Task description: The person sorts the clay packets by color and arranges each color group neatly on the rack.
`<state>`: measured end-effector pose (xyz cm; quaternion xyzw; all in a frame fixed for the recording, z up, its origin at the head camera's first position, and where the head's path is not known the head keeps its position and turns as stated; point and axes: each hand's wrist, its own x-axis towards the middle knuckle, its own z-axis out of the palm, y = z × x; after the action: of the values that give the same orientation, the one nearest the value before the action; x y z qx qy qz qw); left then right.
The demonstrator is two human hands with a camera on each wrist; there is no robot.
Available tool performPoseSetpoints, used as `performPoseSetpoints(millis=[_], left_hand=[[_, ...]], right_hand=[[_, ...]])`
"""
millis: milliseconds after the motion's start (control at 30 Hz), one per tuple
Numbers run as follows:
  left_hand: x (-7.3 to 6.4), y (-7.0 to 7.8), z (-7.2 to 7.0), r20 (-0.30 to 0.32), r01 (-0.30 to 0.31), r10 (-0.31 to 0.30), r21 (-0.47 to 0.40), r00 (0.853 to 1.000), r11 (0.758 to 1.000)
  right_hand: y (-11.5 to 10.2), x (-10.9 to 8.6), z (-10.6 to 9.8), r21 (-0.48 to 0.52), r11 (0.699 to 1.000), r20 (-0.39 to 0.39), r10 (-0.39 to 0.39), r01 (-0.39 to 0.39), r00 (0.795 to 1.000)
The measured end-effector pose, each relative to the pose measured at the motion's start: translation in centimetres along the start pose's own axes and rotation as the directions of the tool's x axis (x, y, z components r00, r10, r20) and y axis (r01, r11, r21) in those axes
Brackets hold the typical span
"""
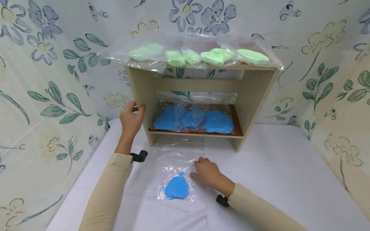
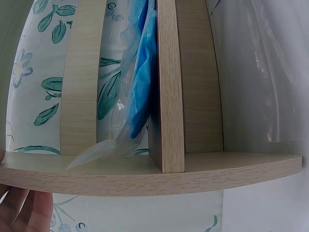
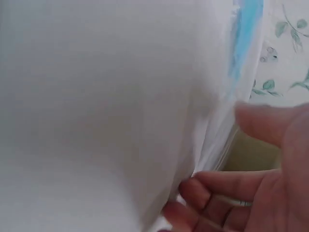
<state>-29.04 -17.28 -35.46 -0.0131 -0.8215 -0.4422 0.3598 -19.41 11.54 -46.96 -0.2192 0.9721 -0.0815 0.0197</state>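
Observation:
My left hand (image 1: 132, 118) grips the front edge of the left side panel (image 1: 141, 93) of a small wooden shelf. In the left wrist view its fingers (image 2: 29, 210) lie on the panel's outer side, with the thumb just showing opposite. A clear plastic bag (image 1: 173, 160) with a flattened blue lump (image 1: 177, 187), like slime or soft clay, lies flat on the table before the shelf. Along this bag's right edge is my right hand (image 1: 208, 173), palm down, fingers loosely bent. In the right wrist view its thumb (image 3: 265, 121) stands apart from the fingers, whose tips are at the white cloth.
Clear bags with blue lumps (image 1: 218, 122) sit on the shelf's lower board (image 1: 196, 133). Several bags with pale green lumps (image 1: 218, 57) lie across its top, some plastic hanging over the edge. White cloth (image 1: 277, 173) covers the table; flowered fabric (image 1: 326, 80) surrounds it.

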Motion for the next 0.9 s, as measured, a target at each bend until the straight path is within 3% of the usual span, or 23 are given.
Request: performPoseSetpoints(millis=[100, 267, 567, 667, 733, 767, 900], left_hand=[[0.0, 0.0, -0.1, 0.003, 0.002, -0.002, 0.002, 1.000, 1.000], [-0.1, -0.1, 0.0, -0.012, -0.007, 0.007, 0.004, 1.000, 1.000], [-0.2, -0.3, 0.0, -0.014, -0.023, 0.023, 0.014, 1.000, 1.000], [-0.2, -0.4, 0.0, -0.013, -0.023, 0.023, 0.013, 1.000, 1.000], [-0.2, -0.4, 0.0, -0.009, -0.023, 0.023, 0.009, 1.000, 1.000], [-0.1, -0.3, 0.0, -0.007, -0.022, 0.022, 0.007, 1.000, 1.000], [-0.1, -0.3, -0.1, -0.003, -0.019, 0.019, 0.004, 1.000, 1.000]], right_hand=[[-0.9, 0.5, 0.4, -0.061, 0.998, 0.042, 0.032, -0.030, 0.999], [-1.6, 1.1, 0.8, -0.054, 0.998, 0.007, 0.024, -0.023, 1.000], [-1.4, 1.4, 0.8, 0.047, 0.999, -0.023, 0.020, -0.019, 1.000], [-1.1, 1.3, 0.4, 0.164, 0.986, -0.017, 0.021, -0.017, 1.000], [-0.8, 1.2, 0.0, 0.304, 0.952, 0.011, 0.040, -0.042, 0.999], [-0.7, 1.2, -0.2, 0.387, 0.920, 0.038, 0.053, -0.064, 0.998], [0.2, 1.3, -0.6, 0.663, 0.718, 0.167, 0.132, -0.210, 0.977]])
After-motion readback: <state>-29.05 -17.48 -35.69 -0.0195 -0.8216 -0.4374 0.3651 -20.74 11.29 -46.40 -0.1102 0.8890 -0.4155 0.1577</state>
